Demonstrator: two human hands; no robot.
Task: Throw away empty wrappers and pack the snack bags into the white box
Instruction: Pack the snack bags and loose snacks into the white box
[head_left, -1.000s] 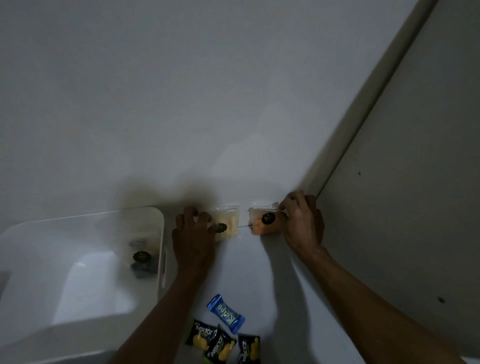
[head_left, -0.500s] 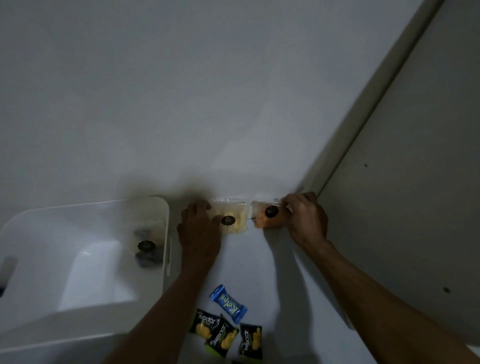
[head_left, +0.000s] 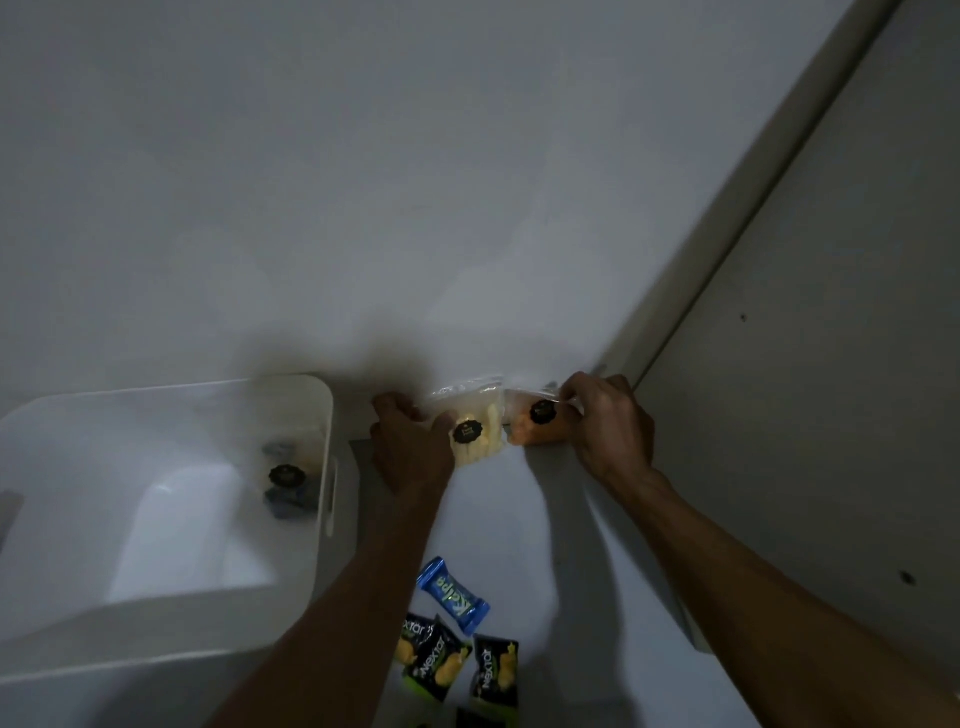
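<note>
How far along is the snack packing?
Early. Done: one dark snack bag lies inside the white box. In hand: left hand holds the yellow snack bag, right hand the orange snack bag, both near the wall. Left: the blue packet and the black-and-green packets remain on the table.
</note>
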